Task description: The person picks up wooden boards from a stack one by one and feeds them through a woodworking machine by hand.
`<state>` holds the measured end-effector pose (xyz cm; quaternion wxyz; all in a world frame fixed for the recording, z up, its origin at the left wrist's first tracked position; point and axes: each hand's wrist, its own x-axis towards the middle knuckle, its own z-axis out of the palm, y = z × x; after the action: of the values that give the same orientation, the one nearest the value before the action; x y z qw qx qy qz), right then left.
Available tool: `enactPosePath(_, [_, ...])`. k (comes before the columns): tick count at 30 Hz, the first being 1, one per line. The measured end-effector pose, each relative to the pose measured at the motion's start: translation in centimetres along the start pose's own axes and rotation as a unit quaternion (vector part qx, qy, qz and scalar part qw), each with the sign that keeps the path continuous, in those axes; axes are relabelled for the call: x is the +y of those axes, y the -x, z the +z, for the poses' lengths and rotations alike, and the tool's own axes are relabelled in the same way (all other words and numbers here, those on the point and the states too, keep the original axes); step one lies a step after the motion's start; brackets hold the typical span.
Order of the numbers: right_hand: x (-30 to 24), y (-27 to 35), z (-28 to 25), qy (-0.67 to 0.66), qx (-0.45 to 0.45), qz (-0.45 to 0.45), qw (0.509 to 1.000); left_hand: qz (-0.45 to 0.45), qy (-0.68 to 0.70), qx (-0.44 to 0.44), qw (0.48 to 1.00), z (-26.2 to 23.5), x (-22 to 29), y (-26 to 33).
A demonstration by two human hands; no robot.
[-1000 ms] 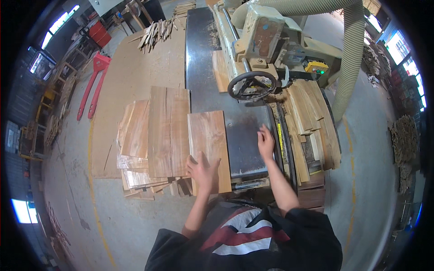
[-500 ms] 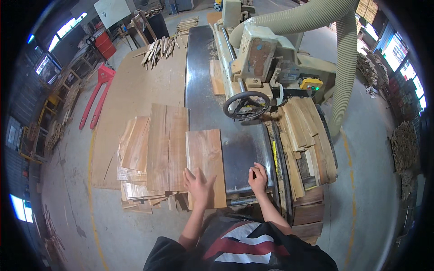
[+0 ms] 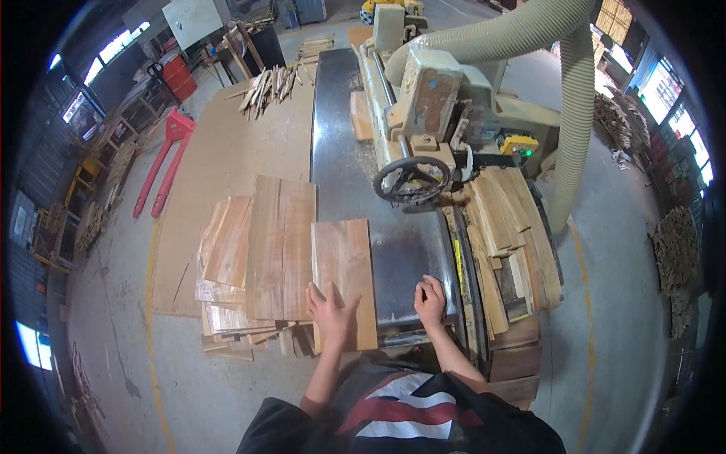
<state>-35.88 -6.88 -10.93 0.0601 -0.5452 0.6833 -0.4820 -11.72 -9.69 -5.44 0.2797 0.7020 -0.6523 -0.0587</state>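
Observation:
A flat wooden board [image 3: 342, 253] lies along the left side of the machine's dark metal table [image 3: 404, 265]. My left hand [image 3: 330, 312] is open on the near part of this board, fingers spread, with its fingertips by the left edge. Over the table's near right corner, my right hand [image 3: 429, 304] is loosely curled, apart from the board, and I see nothing in it. Just left of the board, a longer, wider plank [image 3: 280, 250] tops a pile of boards [image 3: 227, 246]. Beyond the table's near end stands the machine's black handwheel [image 3: 411, 179].
The cream woodworking machine [image 3: 435, 91] carries a thick ribbed hose [image 3: 507, 30]. Wooden pieces [image 3: 503, 208] are stacked right of the table. Thin offcuts [image 3: 271, 91] lie on the brown panel [image 3: 234, 144] at left. A short block [image 3: 361, 117] sits farther up the table. A red pallet jack [image 3: 170, 144] stands left.
Both hands and the board keep the same places. The view has shifted very slightly; nothing else has visibly moved.

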Motion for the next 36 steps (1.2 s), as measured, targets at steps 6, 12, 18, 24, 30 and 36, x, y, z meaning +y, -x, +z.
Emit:
enactPosePath(6, [-0.1,-0.4,0.1,0.005,-0.004,-0.005,1.0,-0.005,0.009,0.001,1.0,-0.4,0.3,-0.1])
enactPosePath(12, [-0.3,-0.2,-0.1,0.017,-0.014,-0.007,1.0,-0.004,0.011,0.005,1.0,-0.4,0.1,0.1])
enactPosePath(18, [-0.1,-0.2,-0.2,0.031,-0.013,-0.022,0.999,0.002,0.009,0.008,1.0,-0.4,0.0,0.3])
enactPosePath(24, [-0.7,-0.4,-0.3,0.035,-0.013,-0.016,0.999,-0.002,-0.006,0.02,1.0,-0.3,0.1,0.1])
enactPosePath(30, [-0.6,-0.6,-0.3,0.032,-0.007,-0.014,0.999,-0.002,-0.01,0.02,1.0,-0.3,0.2,0.1])
enactPosePath(36, [-0.6,-0.4,-0.2,0.035,-0.004,-0.013,0.999,-0.002,-0.011,0.019,1.0,-0.3,0.1,0.1])
